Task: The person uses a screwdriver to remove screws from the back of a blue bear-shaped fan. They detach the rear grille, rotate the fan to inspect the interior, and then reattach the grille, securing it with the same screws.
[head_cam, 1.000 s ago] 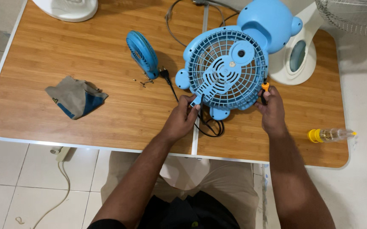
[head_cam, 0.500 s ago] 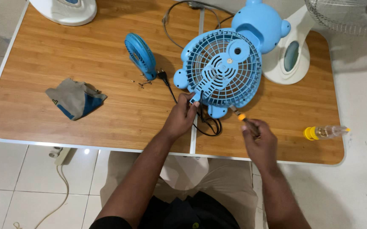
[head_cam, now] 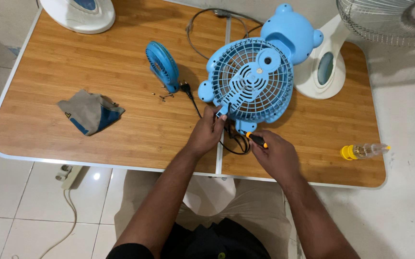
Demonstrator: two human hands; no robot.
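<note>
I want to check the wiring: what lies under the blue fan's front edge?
A looped black cable shows on the wooden table beneath the blue fan. The fan grille hides where the cable goes.

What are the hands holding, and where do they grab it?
The left hand grips the blue fan by the lower edge of its grille. The right hand holds a small screwdriver by its orange and black handle.
</note>
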